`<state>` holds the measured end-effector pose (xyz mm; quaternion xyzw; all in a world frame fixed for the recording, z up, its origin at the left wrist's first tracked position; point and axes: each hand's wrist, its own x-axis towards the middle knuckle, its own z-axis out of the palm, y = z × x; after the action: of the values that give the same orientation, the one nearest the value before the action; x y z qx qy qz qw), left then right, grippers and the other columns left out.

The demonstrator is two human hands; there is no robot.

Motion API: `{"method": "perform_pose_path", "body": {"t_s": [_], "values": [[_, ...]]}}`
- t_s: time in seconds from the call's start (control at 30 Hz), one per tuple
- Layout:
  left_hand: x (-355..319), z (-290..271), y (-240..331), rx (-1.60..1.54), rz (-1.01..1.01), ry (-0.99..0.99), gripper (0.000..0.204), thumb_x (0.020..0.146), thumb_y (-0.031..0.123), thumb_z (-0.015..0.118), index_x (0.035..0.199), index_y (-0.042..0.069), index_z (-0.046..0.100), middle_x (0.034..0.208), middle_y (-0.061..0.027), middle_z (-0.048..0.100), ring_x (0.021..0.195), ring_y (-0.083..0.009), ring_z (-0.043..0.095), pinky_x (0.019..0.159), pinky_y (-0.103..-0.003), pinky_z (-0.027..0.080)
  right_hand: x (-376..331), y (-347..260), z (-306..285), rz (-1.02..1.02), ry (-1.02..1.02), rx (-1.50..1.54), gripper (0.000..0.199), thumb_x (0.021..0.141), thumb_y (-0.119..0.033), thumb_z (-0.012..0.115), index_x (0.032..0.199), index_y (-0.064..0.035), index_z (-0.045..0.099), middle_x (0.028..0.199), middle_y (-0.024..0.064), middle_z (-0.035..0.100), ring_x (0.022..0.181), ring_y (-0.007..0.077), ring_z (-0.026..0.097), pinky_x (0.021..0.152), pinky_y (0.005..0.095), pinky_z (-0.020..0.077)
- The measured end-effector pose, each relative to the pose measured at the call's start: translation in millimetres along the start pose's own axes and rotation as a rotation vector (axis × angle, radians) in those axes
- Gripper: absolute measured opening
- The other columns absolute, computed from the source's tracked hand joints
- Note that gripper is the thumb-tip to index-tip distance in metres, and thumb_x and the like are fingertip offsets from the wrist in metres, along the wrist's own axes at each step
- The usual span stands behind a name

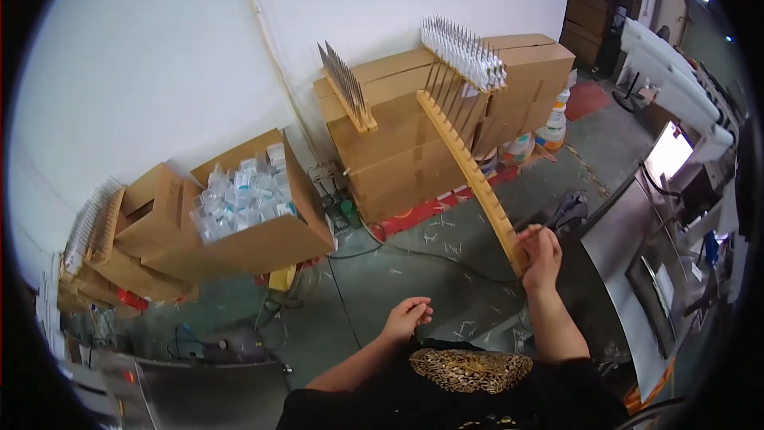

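Note:
My right hand point(541, 256) is closed on the near end of a long, slightly curved wooden strip point(469, 169) with notches along one edge. Several thin metal rods point(447, 94) stand out from its far part, overlapping the view of the boxes behind. Lower and to the left, my left hand point(409, 319) is held in front of my body with its fingers curled in. Nothing shows in the left hand, and it is apart from the strip.
Cardboard boxes point(398, 167) stand against the wall, bearing a rack of bare rods point(344, 84) and a rack of white pieces on rods point(464, 52). At left, an open box point(263, 240) contains clear plastic pieces point(245, 195). A cable point(430, 255) crosses the floor. Metal machinery point(649, 279) stands right.

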<state>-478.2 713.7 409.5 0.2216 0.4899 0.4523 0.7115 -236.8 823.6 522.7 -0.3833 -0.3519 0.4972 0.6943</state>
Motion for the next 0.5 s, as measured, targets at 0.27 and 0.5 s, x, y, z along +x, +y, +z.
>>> {"method": "perform_pose_path", "body": {"t_s": [0.27, 0.5], "values": [[51.0, -99.4, 122.4, 0.028, 0.286, 0.216, 0.017, 0.086, 0.011, 0.050, 0.099, 0.001, 0.052, 0.076, -0.0065, 0.056, 0.066, -0.0136, 0.052, 0.064, -0.026, 0.045, 181.3, 110.7, 154.0, -0.011, -0.084, 0.003, 0.023, 0.088, -0.024, 0.047, 0.089, -0.0031, 0.055, 0.074, 0.0028, 0.056, 0.070, 0.0107, 0.055, 0.063, 0.0210, 0.0413], [84.3, -124.1, 142.1, -0.112, 0.351, 0.365, 0.008, 0.084, 0.008, 0.052, 0.087, 0.001, 0.051, 0.073, -0.0081, 0.055, 0.063, -0.0152, 0.051, 0.060, -0.027, 0.044, 265.7, 211.0, 264.7, 0.045, -0.196, -0.151, 0.022, 0.086, -0.022, 0.051, 0.093, -0.0010, 0.055, 0.077, 0.0030, 0.057, 0.069, 0.0079, 0.052, 0.061, 0.0186, 0.0406]]}}
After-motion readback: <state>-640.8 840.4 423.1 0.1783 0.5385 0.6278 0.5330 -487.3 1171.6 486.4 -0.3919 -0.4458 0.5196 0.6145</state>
